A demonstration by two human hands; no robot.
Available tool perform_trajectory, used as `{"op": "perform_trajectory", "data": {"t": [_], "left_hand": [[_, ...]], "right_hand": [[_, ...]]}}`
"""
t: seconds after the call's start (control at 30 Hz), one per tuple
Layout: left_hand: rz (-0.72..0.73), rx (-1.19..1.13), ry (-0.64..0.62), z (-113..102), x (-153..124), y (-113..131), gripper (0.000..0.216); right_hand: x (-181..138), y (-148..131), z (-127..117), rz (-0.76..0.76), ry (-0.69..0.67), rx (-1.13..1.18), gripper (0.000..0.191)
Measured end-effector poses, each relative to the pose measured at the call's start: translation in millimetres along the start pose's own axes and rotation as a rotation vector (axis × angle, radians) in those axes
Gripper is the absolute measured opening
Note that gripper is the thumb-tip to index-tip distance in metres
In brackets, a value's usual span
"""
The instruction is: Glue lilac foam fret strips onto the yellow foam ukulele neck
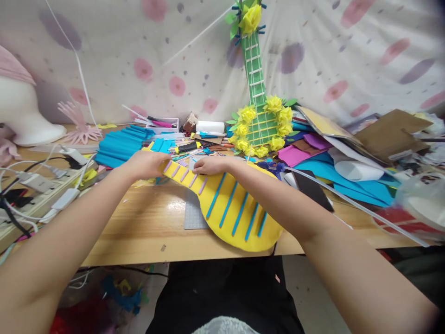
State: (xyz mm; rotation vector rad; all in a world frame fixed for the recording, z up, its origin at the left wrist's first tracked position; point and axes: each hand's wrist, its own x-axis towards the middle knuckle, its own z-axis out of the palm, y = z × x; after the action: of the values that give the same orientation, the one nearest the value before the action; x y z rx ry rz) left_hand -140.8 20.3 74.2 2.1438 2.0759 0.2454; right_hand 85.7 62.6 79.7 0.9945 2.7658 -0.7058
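Observation:
A yellow craft guitar (227, 208) lies aslant over the table's front part, its round body towards me at the right. Short lilac strips (184, 175) cross its neck, and longer blue strips (228, 204) cross the body. At the neck's far end, my left hand (153, 163) is closed around it. My right hand (212, 165) rests by the neck's far edge near the lilac strips, fingers drawn together; whatever they pinch is hidden. The right forearm passes above the guitar body and covers part of it. Under the guitar shows a grey cutting mat (194, 211).
Against the curtain stands a green paper guitar (256, 88) with yellow flowers. A blue glue gun (273, 168) with a long clear glue stick (351, 204) lies at right, before stacked coloured paper (361, 183). Power strips (38, 185) and cables crowd the left; pleated blue paper (121, 144) lies behind.

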Motion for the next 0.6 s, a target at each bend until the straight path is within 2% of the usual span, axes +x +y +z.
{"op": "perform_trajectory", "data": {"t": [0.07, 0.13, 0.23, 0.3, 0.43, 0.6], "left_hand": [[0.072, 0.130, -0.043, -7, -4, -8, 0.056], [0.064, 0.200, 0.001, -12, -8, -18, 0.060], [0.005, 0.253, 0.061, -13, -12, -31, 0.059], [-0.025, 0.276, 0.053, -11, -16, -34, 0.061], [-0.051, 0.303, -0.019, 2, -24, -34, 0.066], [-0.032, 0.267, -0.112, 27, -28, -30, 0.068]], "right_hand": [[5, -7, -9, 0.000, 0.044, -0.094, 0.029], [9, -15, -18, 0.023, 0.136, -0.197, 0.035], [9, -25, -29, 0.049, 0.370, -0.259, 0.038], [4, -26, -29, 0.034, 0.492, -0.224, 0.035], [-10, -13, -4, -0.023, 0.547, -0.142, 0.032], [-11, 10, 50, -0.089, 0.499, -0.140, 0.063]]}}
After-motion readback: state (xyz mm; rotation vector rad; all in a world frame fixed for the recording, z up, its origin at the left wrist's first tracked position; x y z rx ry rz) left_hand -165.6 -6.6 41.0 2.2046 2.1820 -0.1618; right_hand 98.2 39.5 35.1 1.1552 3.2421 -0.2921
